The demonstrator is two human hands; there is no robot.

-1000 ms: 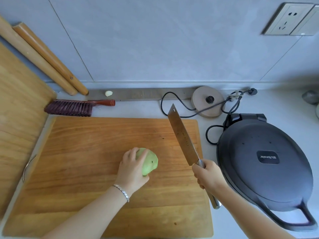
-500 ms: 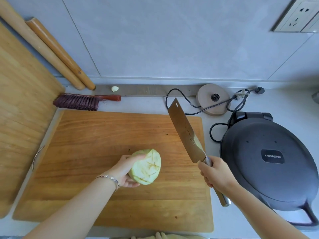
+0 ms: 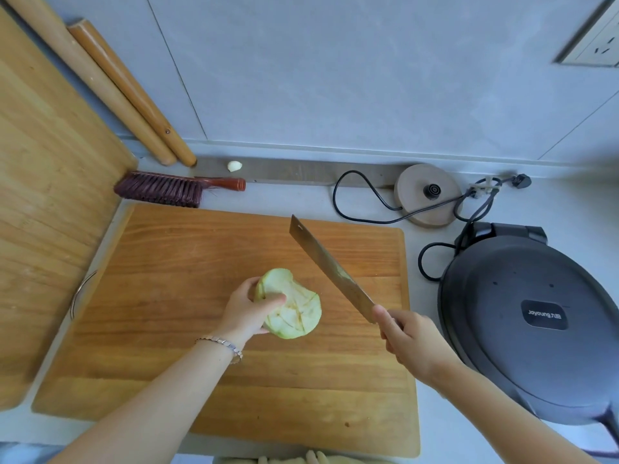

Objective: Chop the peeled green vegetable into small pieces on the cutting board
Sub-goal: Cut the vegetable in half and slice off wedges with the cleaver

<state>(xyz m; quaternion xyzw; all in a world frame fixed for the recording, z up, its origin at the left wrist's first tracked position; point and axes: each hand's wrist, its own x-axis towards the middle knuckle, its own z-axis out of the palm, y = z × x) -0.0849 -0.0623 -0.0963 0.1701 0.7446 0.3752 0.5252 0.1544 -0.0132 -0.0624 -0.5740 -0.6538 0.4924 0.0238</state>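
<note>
A: Left hand (image 3: 246, 309) on the peeled green vegetable (image 3: 290, 304), fingers curled around its left side, thumb laid across the pale cut face.

B: And that face is tipped up toward the camera, scored with several crossing lines. The vegetable sits over the middle of the cutting board (image 3: 187, 329); whether its lower edge touches the wood, I can't tell.

A: Right hand (image 3: 413, 343) is wrapped tight around the cleaver's handle, forefinger up at the heel of the blade.

B: The cleaver (image 3: 330, 267) angles up and away from that hand, tip toward the far wall, blade just right of the vegetable and clear of it. A smear of pale green shows on the steel.

A: A bracelet (image 3: 222, 344) rides the left wrist.

B: Beyond the left hand, a brush (image 3: 167, 190) with dark bristles and a red handle lies on the bench (image 3: 425, 396), a garlic clove (image 3: 234, 166) just past it.

A: Out to the right of the right hand, a closed dark electric griddle (image 3: 532, 323); beyond it a round kettle base (image 3: 428, 195) with its black cord looped.

B: Far left, two rolling pins (image 3: 127, 95) lean on the wall above a second wooden board (image 3: 43, 195).
</note>
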